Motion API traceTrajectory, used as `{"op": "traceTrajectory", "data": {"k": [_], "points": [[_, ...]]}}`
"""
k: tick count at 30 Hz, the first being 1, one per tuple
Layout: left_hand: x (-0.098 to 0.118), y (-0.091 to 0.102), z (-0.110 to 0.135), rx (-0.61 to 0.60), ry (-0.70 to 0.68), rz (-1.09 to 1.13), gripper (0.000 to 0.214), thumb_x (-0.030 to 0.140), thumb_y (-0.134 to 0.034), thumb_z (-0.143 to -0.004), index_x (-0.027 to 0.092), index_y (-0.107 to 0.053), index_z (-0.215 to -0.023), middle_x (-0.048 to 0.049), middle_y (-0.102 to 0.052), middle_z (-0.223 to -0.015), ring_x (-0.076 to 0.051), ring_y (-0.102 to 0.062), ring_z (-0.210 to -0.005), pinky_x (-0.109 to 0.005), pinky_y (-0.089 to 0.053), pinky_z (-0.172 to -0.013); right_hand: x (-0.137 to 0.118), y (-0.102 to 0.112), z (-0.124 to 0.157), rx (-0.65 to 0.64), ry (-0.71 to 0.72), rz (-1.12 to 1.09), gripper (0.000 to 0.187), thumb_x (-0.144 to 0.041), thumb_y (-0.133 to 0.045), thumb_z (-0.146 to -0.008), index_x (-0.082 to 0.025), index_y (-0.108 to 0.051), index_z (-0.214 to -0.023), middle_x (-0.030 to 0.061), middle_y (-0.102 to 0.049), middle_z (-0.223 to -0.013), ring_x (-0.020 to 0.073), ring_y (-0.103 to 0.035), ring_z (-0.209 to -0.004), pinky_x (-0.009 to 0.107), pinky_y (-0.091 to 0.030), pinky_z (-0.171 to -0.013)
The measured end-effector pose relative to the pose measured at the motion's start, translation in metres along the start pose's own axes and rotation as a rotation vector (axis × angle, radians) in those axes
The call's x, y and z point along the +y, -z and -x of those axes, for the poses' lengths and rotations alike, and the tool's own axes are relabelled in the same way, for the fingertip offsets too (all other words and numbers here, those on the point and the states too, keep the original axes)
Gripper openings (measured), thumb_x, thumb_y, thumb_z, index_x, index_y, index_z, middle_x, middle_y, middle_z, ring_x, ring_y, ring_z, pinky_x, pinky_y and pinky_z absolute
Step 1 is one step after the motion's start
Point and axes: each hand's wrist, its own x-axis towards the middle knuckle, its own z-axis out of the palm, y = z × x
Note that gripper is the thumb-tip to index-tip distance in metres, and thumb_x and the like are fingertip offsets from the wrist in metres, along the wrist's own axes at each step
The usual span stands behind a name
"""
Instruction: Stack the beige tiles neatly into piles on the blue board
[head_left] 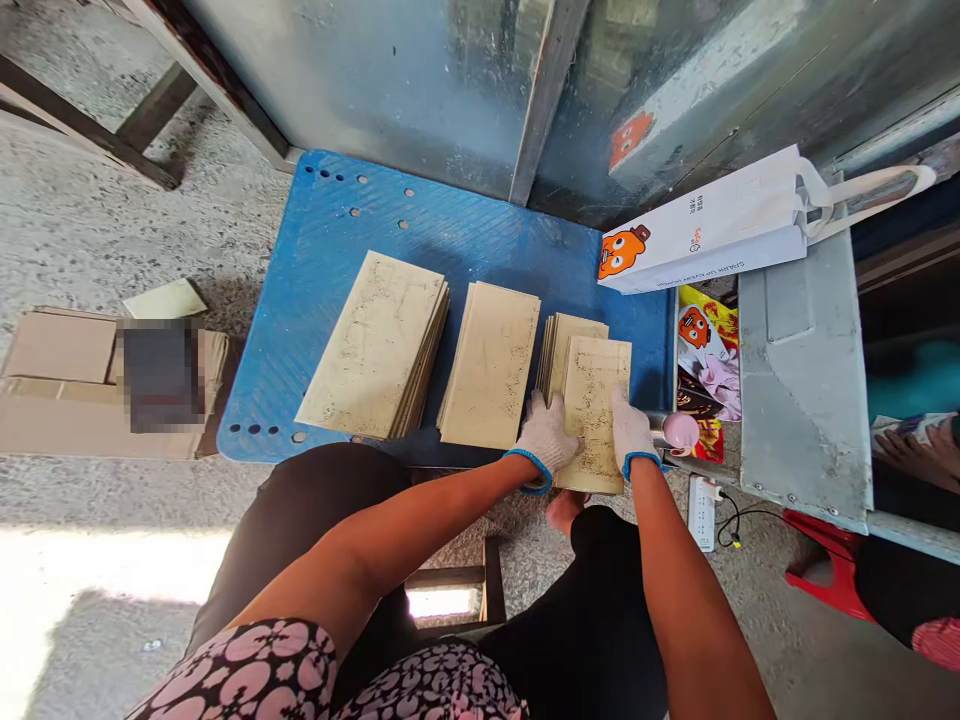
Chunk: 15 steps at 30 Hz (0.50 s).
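A pale yellow rectangular sheet (596, 385) with dark specks lies between my gloved hands at the right end of the row. My left hand (546, 435) grips its left edge, thumb on top. Along the right edge, my right hand (634, 430) holds it with the fingers partly hidden. Under and behind this sheet is a pile of similar sheets (581, 325). Just to the left lies a low stack (491, 360), and farther left a taller, leaning stack (375, 340). Both gloves are white with blue cuffs.
Everything rests on a blue board (315, 250). A white paper bag (712, 220) lies behind on the right. A pink-lidded cup (681, 431) stands close to my right hand. Cardboard (60, 415) is on the floor at left, a power strip (702, 512) at right. Another person's hand (919, 445) shows far right.
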Motion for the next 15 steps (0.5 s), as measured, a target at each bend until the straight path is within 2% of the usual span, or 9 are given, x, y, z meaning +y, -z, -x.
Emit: {"op": "traceTrajectory", "data": {"k": [4,6,8,10,12,15], "points": [[0.005,0.001,0.002,0.075,-0.056,-0.039,0.087,0.03,-0.077,-0.066,0.013,-0.041,-0.143,-0.0214,-0.023,-0.159,-0.038,-0.027,-0.148,-0.04,-0.03,-0.118,-0.002,0.0,0.007,0.004,-0.041,0.02,0.063,-0.077,-0.048,-0.083,-0.017,-0.07,-0.076,0.0099,-0.066,-0.063,0.0276,-0.063,-0.075,0.036,-0.049,-0.072],[0.01,0.004,0.003,0.123,-0.096,0.009,0.08,0.028,-0.076,-0.068,0.011,-0.042,-0.139,-0.0219,-0.023,-0.16,-0.036,-0.025,-0.149,-0.039,-0.028,-0.12,-0.003,0.001,0.011,0.015,-0.043,0.02,0.063,-0.078,-0.047,-0.082,-0.019,-0.069,-0.077,0.009,-0.067,-0.065,0.0268,-0.062,-0.076,0.035,-0.048,-0.073],[0.015,0.009,0.0,0.162,-0.093,0.133,0.076,0.03,-0.075,-0.071,0.013,-0.042,-0.138,-0.0205,-0.029,-0.158,-0.034,-0.033,-0.146,-0.038,-0.032,-0.118,-0.005,0.003,0.015,0.036,-0.024,0.024,0.063,-0.079,-0.045,-0.081,-0.021,-0.067,-0.076,0.0082,-0.067,-0.066,0.0263,-0.061,-0.077,0.034,-0.047,-0.073],[0.019,0.016,-0.007,0.174,-0.047,0.296,0.071,0.033,-0.076,-0.072,0.018,-0.045,-0.135,-0.0165,-0.044,-0.15,-0.031,-0.048,-0.136,-0.039,-0.042,-0.111,-0.006,0.004,0.02,0.064,0.008,0.026,0.063,-0.08,-0.043,-0.08,-0.022,-0.065,-0.073,0.0081,-0.067,-0.066,0.0264,-0.06,-0.077,0.034,-0.047,-0.072],[0.018,0.024,-0.017,0.117,-0.025,0.513,0.063,0.032,-0.077,-0.073,0.02,-0.051,-0.128,-0.0122,-0.061,-0.134,-0.028,-0.062,-0.119,-0.037,-0.05,-0.101,-0.007,0.006,0.026,0.086,0.051,0.033,0.063,-0.08,-0.042,-0.079,-0.022,-0.064,-0.071,0.0082,-0.067,-0.067,0.0266,-0.06,-0.078,0.034,-0.046,-0.073],[0.012,0.039,-0.029,-0.114,-0.116,0.875,0.058,0.032,-0.081,-0.072,0.017,-0.057,-0.123,-0.0109,-0.071,-0.119,-0.025,-0.068,-0.107,-0.035,-0.056,-0.09,-0.006,0.009,0.039,0.115,0.115,0.016,0.061,-0.079,-0.04,-0.08,-0.022,-0.062,-0.071,0.0085,-0.067,-0.071,0.0261,-0.06,-0.08,0.035,-0.047,-0.075]]}}
